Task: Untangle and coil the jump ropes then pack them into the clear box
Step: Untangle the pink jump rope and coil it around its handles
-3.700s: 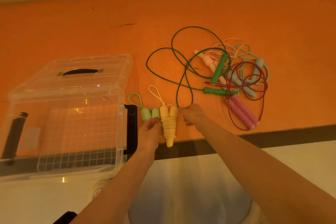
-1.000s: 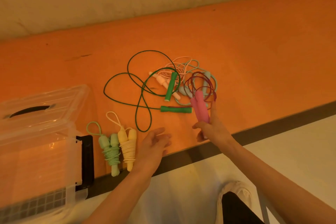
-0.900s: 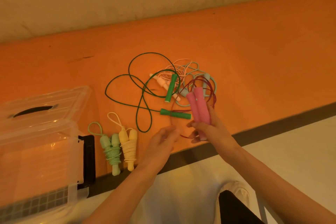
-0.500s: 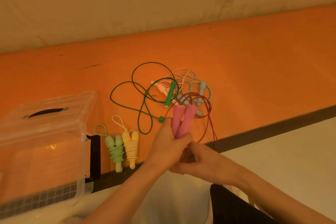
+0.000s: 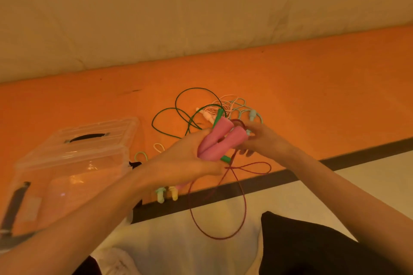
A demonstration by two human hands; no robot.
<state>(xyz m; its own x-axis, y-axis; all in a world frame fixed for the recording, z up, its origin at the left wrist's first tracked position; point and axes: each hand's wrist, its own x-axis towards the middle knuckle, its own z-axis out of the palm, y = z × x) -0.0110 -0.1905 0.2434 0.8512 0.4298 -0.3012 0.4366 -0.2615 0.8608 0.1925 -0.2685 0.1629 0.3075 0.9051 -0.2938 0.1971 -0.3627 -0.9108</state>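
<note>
The orange desk point(image 5: 312, 87) ran along the wall, and the clear box point(image 5: 73, 163) stood on its left part, lid on. Past the hands lay a tangle of ropes point(image 5: 201, 111), the green cord looping widest. The left hand point(image 5: 185, 161) gripped both pink handles point(image 5: 221, 138) side by side above the desk's near edge. The right hand point(image 5: 263, 140) pinched the dark red cord point(image 5: 223, 212) at the handles' tips; its loops hung below.

coiled ropes point(image 5: 166, 194): left forearm is covering them – only the handle tips are showing
clear box point(image 5: 73, 163): left edge is cutting it off
right hand point(image 5: 261, 138): motion is blurring the fingers
</note>
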